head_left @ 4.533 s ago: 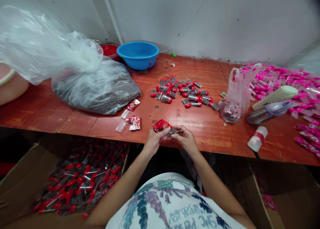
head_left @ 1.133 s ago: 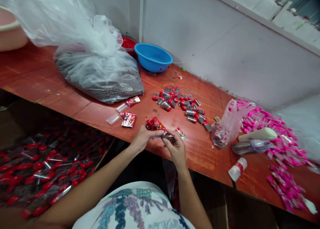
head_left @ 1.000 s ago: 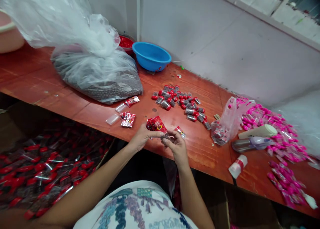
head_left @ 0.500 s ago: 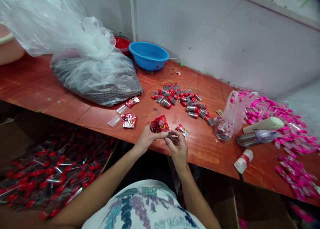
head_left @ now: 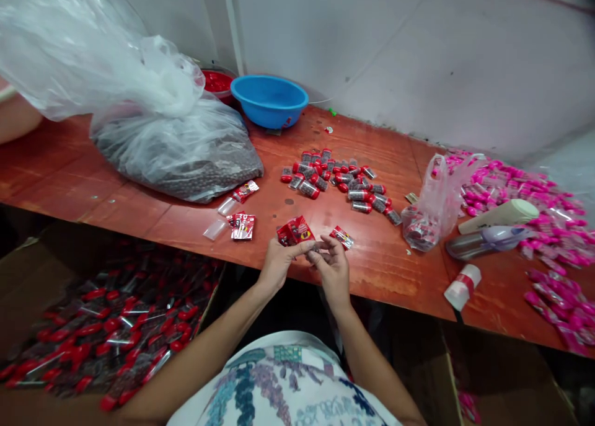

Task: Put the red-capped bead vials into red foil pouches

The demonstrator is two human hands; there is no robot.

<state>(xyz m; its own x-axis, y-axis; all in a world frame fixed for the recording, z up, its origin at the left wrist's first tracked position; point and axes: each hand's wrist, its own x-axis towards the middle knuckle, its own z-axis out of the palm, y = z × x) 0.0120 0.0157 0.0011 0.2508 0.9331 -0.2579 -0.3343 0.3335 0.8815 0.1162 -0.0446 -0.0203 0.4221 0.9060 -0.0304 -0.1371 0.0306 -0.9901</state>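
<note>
My left hand (head_left: 277,263) is closed, its thumb and fingers pinching red printed plastic wrappers (head_left: 295,230) just over the table's front edge. Close against it, my right hand (head_left: 335,271) has curled fingers around a small dark, partly clear piece (head_left: 317,250), mostly covered by the fingertips. Just beyond the right fingers a red printed packet (head_left: 343,237) lies on the table. More red printed packets (head_left: 243,226) rest to the left, beside clear plastic sleeves (head_left: 215,229). Farther back is a loose group of small clear bottles with red caps and dark contents (head_left: 309,189).
A big clear bag of dark beads (head_left: 186,153) stands left on the red-brown table (head_left: 390,274), near a blue basin (head_left: 269,97). On the right are a knotted plastic bag (head_left: 425,221), a drink bottle (head_left: 478,240), a white roll (head_left: 463,286) and pink items (head_left: 515,184). A box of red-capped bottles (head_left: 116,327) sits below.
A red printed packet now lies right of my hands, where none lay 4.5 seconds ago. The view has swung and turned back. Both hands stay together, with the red wrappers still in the left.
</note>
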